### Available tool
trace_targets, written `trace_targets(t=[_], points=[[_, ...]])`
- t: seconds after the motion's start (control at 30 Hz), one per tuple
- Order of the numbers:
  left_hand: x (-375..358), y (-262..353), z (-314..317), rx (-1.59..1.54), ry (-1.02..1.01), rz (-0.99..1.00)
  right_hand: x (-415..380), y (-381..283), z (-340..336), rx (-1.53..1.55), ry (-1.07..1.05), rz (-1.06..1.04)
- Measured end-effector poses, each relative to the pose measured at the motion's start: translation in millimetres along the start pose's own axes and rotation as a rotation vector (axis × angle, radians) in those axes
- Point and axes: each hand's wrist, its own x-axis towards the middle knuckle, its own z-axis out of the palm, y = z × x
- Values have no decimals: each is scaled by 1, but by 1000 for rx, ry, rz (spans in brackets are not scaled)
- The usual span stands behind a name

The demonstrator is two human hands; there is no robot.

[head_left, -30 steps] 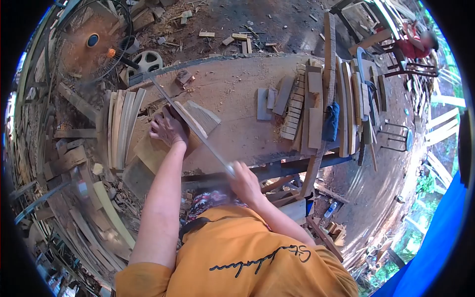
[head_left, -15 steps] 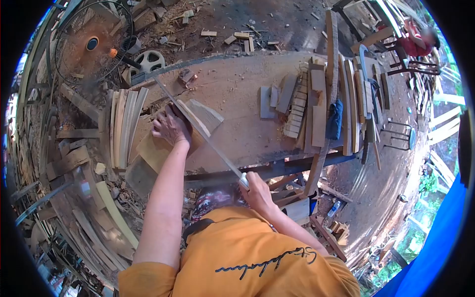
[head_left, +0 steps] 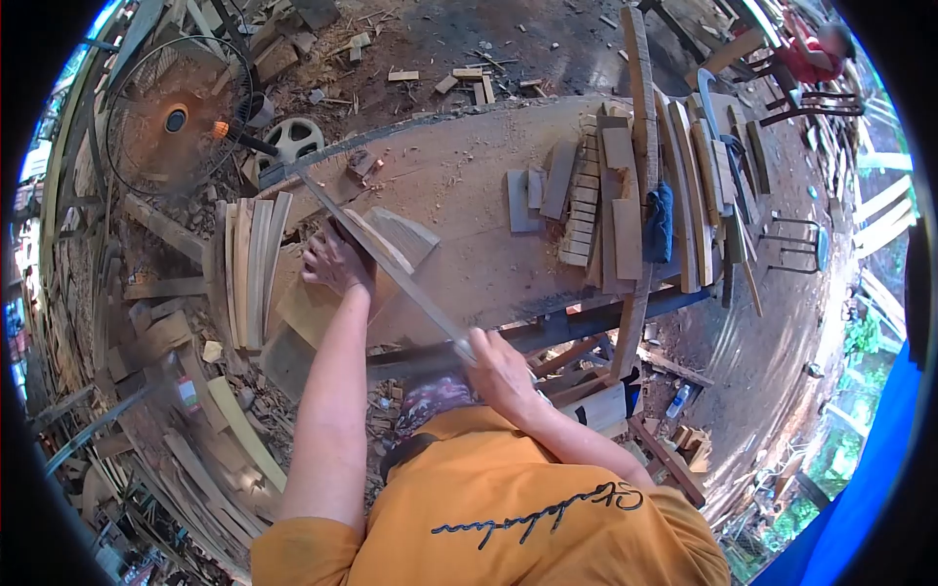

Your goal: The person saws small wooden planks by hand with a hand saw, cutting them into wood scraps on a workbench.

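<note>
My right hand point(head_left: 500, 369) is closed around the pale handle of a long, straight saw point(head_left: 425, 305). Its narrow blade slants up and left across the workbench point(head_left: 469, 264), against a piece of wood. My left hand point(head_left: 337, 259) presses on that wooden block point(head_left: 369, 234) beside the blade, fingers curled over its near-left side. A flat, pale tapered board point(head_left: 410, 232) lies just right of the blade. Below the left hand, another flat board point(head_left: 308, 305) rests on the bench. The saw's teeth cannot be made out.
Strips of wood point(head_left: 256, 269) stand at the bench's left end. More boards point(head_left: 618, 230) and a blue cloth point(head_left: 660, 220) lie at the right. A fan point(head_left: 176, 119) is at upper left. A seated person point(head_left: 816, 59) is at far upper right. Offcuts litter the ground.
My right hand has moved slightly up and left with the saw, and more of the blade's side shows. The left hand keeps its hold. The whole view has shifted a little.
</note>
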Motion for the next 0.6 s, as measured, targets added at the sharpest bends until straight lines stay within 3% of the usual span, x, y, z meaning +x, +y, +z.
trace_targets(t=[0.07, 0.17, 0.37, 0.47, 0.6], points=[[1, -4, 11, 18, 38, 24, 29, -5, 23, 20, 86, -69], [1, -8, 16, 26, 49, 49, 65, -10, 26, 8, 40, -110], [-1, -1, 0, -46, 93, 78, 23, -9, -1, -37, -26, -60], [-1, -1, -1, 17, -18, 79, 48, -23, 20, -61, 1, -66], [-2, 1, -3, -10, 72, 72, 80, -33, 32, -11, 55, -73]])
